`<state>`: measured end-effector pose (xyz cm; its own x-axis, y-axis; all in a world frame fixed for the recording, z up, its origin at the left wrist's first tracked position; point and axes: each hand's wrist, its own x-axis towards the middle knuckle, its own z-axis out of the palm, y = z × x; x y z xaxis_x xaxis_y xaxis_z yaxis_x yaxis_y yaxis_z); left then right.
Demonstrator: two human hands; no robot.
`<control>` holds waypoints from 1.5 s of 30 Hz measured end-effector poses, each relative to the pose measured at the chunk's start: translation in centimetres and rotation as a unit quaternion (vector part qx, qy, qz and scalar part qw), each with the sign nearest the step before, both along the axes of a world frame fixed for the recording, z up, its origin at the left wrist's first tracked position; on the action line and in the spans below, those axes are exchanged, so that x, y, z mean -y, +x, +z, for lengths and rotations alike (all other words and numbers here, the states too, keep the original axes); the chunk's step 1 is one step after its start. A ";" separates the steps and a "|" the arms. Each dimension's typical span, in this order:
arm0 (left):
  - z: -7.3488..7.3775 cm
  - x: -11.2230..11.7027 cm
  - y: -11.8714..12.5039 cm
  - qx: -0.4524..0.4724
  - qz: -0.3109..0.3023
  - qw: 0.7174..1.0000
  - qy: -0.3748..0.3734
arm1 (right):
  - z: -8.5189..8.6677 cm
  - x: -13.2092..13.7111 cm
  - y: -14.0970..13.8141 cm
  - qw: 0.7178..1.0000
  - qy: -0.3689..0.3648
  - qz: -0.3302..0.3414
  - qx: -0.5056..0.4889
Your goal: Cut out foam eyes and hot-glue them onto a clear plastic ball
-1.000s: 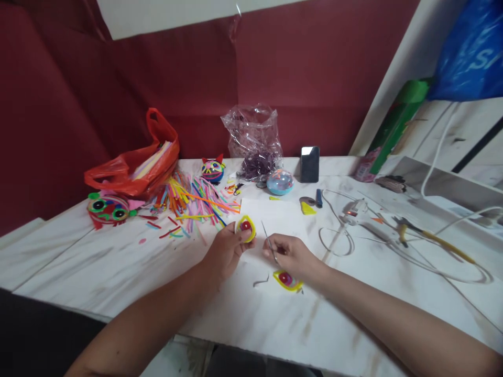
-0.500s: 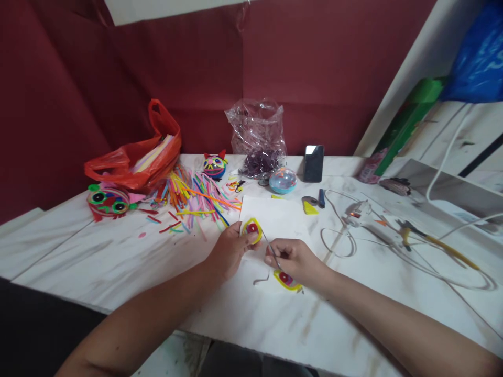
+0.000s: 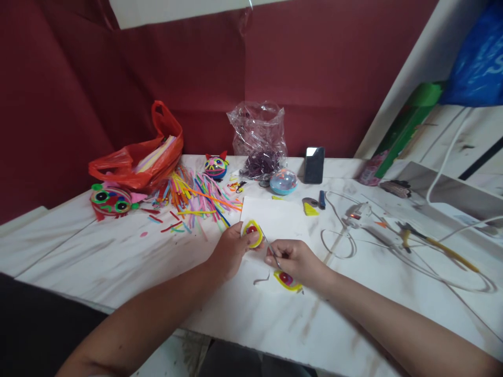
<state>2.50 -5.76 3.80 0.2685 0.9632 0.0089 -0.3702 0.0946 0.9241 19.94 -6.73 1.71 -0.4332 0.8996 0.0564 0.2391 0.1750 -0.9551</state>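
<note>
My left hand (image 3: pixel 231 250) pinches an eye-shaped piece (image 3: pixel 258 238) with a fuzzy yellow outline and a red centre on white backing. Close to its right edge, my right hand (image 3: pixel 293 259) is closed around small scissors (image 3: pixel 270 244); their thin grey blades point up toward the piece, and most of the handle is hidden by the fingers. A second yellow-edged eye piece (image 3: pixel 288 281) lies just below my right hand. Beside it is a thin bent offcut strip (image 3: pixel 262 281). Under the hands, a white paper sheet (image 3: pixel 271 212) rests on the marble-patterned table.
Back left: a red plastic bag (image 3: pixel 129 166), pipe cleaners (image 3: pixel 200 196) and decorated balls (image 3: pixel 112 200). Behind the paper stand a clear bag (image 3: pixel 259 136), a clear-topped ball (image 3: pixel 283 181) and a phone (image 3: pixel 314 165). A glue gun (image 3: pixel 359 213), its cable and pliers (image 3: pixel 436 243) lie right.
The view has shifted very slightly. Both hands, the eye piece and the scissors stay in nearly the same place.
</note>
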 end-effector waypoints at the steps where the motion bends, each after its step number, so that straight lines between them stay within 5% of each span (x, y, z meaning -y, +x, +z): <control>1: 0.0 0.0 0.0 0.000 0.000 1.000 0.003 | 0.0 0.1 0.0 1.000 -0.001 0.001 0.004; 36: 0.2 0.2 -0.1 -0.090 0.007 0.995 0.031 | 0.3 0.4 0.1 0.999 0.005 -0.012 0.037; 45: -0.5 0.0 -0.4 -0.096 -0.031 0.993 0.052 | 0.3 0.2 0.2 0.999 0.017 -0.011 0.041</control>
<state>2.12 -5.75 3.28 0.3331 0.9415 0.0507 -0.1819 0.0114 0.9832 20.10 -6.94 2.03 -0.4177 0.9071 0.0524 0.3204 0.2010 -0.9257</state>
